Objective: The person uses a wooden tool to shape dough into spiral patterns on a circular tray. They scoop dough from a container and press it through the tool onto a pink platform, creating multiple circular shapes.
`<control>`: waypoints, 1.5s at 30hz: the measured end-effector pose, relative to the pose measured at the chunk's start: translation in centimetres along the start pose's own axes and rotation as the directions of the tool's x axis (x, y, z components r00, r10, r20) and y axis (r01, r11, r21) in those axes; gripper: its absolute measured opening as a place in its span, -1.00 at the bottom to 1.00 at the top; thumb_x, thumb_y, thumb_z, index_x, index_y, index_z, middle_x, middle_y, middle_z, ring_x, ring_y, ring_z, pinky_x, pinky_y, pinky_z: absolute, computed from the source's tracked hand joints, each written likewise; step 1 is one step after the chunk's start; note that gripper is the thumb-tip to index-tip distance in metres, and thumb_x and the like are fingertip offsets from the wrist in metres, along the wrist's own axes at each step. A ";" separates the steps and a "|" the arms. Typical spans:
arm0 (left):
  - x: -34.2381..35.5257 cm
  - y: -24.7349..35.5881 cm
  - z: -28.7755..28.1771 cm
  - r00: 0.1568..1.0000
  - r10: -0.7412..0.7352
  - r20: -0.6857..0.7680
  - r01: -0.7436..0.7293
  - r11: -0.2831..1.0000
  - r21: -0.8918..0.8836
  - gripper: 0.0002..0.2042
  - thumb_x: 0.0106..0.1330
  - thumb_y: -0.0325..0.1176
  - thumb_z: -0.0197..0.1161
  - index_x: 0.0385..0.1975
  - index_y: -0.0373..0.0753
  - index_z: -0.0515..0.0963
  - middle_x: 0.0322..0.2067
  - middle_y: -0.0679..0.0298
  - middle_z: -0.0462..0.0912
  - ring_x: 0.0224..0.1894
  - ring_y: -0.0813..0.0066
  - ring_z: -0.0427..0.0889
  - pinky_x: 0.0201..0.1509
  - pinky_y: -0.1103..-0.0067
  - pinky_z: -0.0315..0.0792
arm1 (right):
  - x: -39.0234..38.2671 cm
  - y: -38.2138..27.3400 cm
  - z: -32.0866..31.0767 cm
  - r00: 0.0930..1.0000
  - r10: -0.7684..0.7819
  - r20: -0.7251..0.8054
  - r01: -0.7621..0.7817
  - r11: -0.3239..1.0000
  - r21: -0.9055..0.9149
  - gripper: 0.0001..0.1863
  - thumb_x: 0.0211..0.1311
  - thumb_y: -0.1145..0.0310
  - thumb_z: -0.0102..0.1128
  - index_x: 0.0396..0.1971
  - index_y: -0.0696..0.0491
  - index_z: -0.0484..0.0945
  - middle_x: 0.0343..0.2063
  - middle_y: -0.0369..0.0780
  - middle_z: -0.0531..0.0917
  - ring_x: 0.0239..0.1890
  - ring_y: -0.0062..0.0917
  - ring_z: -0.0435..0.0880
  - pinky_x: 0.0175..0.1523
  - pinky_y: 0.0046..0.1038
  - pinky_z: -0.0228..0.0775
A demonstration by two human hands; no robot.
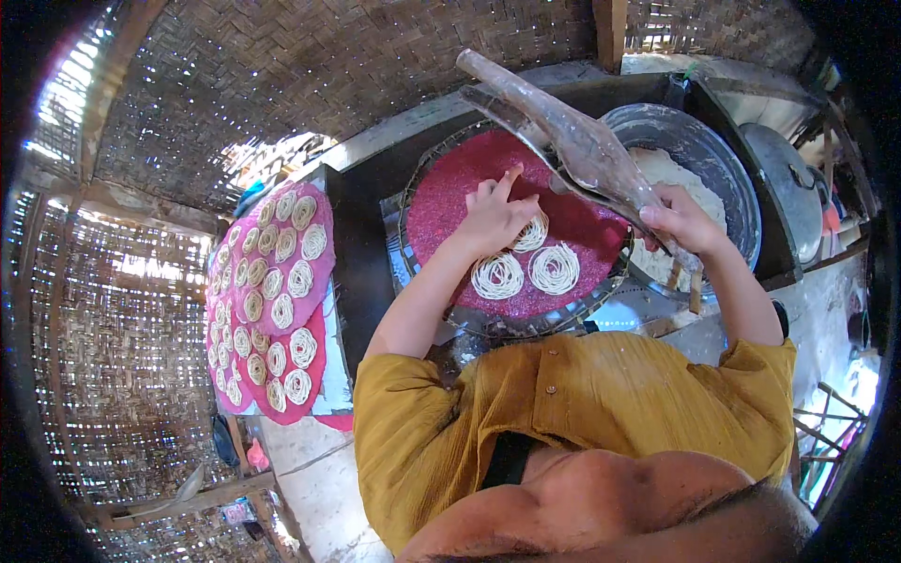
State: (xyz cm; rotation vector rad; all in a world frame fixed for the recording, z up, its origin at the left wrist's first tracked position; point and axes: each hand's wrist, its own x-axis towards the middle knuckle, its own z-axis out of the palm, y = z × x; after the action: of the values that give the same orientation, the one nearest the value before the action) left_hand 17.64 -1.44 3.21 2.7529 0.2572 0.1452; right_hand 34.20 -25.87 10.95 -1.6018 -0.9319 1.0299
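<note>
My left hand [497, 211] is over a round magenta mat [436, 183] on a rimmed round frame, fingers spread, beside a pale strand spiral [532, 232] that it partly covers. Two more spirals [497, 276] [554, 269] lie lower on the mat. My right hand [674, 218] is closed round one end of a long, flour-dusted wooden and metal press tool [596, 150], held diagonally over the mat and the large basin [737, 216] of pale dough or batter [690, 188] at the right.
At the left, pink and red sheets [314, 202] carry several pale spirals. A dark wooden ledge [366, 244] edges the work area. A grey metal lid or pot [779, 188] stands far right. Woven bamboo walls [347, 66] surround the space.
</note>
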 end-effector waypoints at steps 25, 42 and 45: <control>9.3 1.1 -4.2 0.896 -0.118 -0.428 -0.381 -0.698 -0.607 -0.27 0.05 0.28 -0.11 0.12 -0.14 0.14 -0.65 0.42 0.42 -0.53 0.44 0.46 -0.31 0.46 0.38 | -1.0 1.1 -2.3 0.943 0.307 0.127 -0.299 0.951 -0.074 -0.41 0.14 -0.14 -0.25 -0.43 0.16 0.45 -0.66 -0.25 0.48 -0.70 -0.63 0.44 -0.60 -0.57 0.30; 6.6 2.2 -6.1 0.794 0.043 -0.607 -0.391 -0.728 -0.563 -0.35 0.12 0.25 -0.21 0.09 -0.10 0.20 -0.67 0.52 0.44 -0.54 0.60 0.46 -0.20 0.48 0.35 | -4.6 -4.3 -1.3 0.966 0.245 0.085 -0.207 0.925 -0.317 -0.42 0.00 -0.13 -0.04 -0.48 0.20 0.48 -0.72 -0.29 0.43 -0.68 -0.65 0.40 -0.58 -0.58 0.24; 6.8 2.6 -6.1 0.791 0.049 -0.610 -0.384 -0.736 -0.557 -0.36 0.13 0.22 -0.16 0.07 -0.14 0.23 -0.67 0.51 0.45 -0.53 0.60 0.47 -0.17 0.48 0.35 | -5.2 -5.3 -1.8 0.995 0.096 -0.021 -0.096 0.907 -0.410 -0.42 -0.01 -0.10 -0.01 -0.25 0.16 0.50 -0.70 -0.29 0.46 -0.65 -0.63 0.40 -0.56 -0.58 0.24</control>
State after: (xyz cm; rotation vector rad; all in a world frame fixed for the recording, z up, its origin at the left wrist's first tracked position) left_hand 23.87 -0.34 10.27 0.4196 -0.6157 0.5152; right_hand 33.58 -29.99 17.37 -2.0135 -1.1335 0.9398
